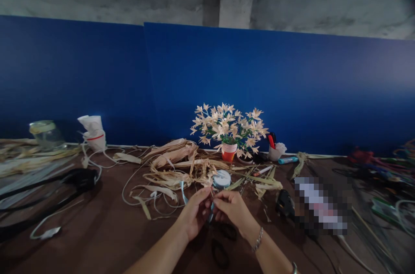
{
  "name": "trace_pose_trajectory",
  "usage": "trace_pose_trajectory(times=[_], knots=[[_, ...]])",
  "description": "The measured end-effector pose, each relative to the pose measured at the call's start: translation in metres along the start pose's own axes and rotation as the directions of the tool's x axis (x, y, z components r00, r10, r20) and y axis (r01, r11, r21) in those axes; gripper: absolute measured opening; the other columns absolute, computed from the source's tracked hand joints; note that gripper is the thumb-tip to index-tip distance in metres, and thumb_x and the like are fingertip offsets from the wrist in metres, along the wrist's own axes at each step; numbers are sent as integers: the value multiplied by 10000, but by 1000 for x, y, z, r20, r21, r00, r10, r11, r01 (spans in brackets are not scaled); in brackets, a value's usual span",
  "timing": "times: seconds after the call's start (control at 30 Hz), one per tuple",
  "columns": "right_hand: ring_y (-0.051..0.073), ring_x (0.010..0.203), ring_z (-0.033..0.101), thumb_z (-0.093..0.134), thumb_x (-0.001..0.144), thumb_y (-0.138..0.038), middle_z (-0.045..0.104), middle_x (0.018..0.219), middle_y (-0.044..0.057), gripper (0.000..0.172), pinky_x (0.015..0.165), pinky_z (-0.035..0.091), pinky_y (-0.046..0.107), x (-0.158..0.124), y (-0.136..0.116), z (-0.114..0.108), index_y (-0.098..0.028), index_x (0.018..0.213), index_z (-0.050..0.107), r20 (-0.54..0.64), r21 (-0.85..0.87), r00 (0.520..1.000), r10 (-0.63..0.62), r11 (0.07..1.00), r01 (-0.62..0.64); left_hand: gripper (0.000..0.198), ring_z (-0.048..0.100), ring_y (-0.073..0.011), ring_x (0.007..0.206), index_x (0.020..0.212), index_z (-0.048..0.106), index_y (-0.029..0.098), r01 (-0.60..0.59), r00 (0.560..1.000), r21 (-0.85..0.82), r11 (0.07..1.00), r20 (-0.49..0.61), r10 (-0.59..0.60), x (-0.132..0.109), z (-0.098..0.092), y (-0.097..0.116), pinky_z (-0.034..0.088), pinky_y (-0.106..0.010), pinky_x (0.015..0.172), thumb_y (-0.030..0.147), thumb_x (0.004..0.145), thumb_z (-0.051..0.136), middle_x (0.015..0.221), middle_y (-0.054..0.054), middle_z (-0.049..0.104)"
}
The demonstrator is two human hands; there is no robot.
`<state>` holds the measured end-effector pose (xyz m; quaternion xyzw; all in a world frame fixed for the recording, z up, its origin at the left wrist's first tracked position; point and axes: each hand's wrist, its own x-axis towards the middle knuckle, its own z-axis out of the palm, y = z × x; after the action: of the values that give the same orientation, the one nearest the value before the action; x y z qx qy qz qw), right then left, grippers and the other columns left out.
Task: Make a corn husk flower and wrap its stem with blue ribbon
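My left hand point(194, 211) and my right hand point(234, 208) meet above the brown table point(97, 235), fingers pinched together around a thin light-blue ribbon strip point(211, 213) and a small piece I cannot make out. A light-blue strand point(183, 192) curls off to the left of my left hand. Just beyond my fingertips lies a round white tape roll point(222, 178). Behind it sits a heap of dried husk strips point(177, 164). A red-and-white cup point(228, 151) holding pale handmade flowers point(228, 125) stands further back.
Black scissors point(223, 243) lie under my wrists. A black glue gun point(284, 204) is right of my hands. A white cup with red-handled tools point(275, 148), a glass jar point(45, 133), stacked paper cups point(93, 133), cables point(74, 181) and a blue partition point(259, 84) surround the table.
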<state>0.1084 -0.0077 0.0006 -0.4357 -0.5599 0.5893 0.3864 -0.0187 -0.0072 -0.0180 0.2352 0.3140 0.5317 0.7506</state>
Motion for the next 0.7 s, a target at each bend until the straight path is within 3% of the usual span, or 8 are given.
trace_pose_trajectory(times=[0.27, 0.4, 0.7], knots=[[80, 431, 513, 581, 656, -377, 578, 544, -11, 240, 405, 352, 168, 0, 0, 1, -139, 670, 604, -4, 25, 1000, 3, 1000, -3, 183, 380, -32, 398, 724, 546, 137, -28, 998, 37, 999, 49, 26, 1, 1, -3, 243, -151, 388, 288, 664, 631, 456, 72, 403], [80, 447, 512, 590, 658, -387, 596, 561, 0, 255, 418, 352, 168, -1, -3, 2, -133, 649, 610, 5, 49, 1000, -19, 999, 18, 188, 405, -51, 418, 724, 546, 142, -58, 995, 48, 997, 78, 54, 1, 2, -5, 303, -170, 427, 301, 666, 628, 455, 69, 407], [86, 458, 522, 584, 668, -305, 624, 617, 3, 157, 440, 371, 181, 1, 0, 1, -156, 683, 631, 3, 39, 996, -93, 995, 93, 181, 390, -37, 424, 715, 538, 149, -42, 995, 13, 999, 93, 41, -3, 6, -2, 293, -153, 424, 301, 669, 625, 466, 76, 397]])
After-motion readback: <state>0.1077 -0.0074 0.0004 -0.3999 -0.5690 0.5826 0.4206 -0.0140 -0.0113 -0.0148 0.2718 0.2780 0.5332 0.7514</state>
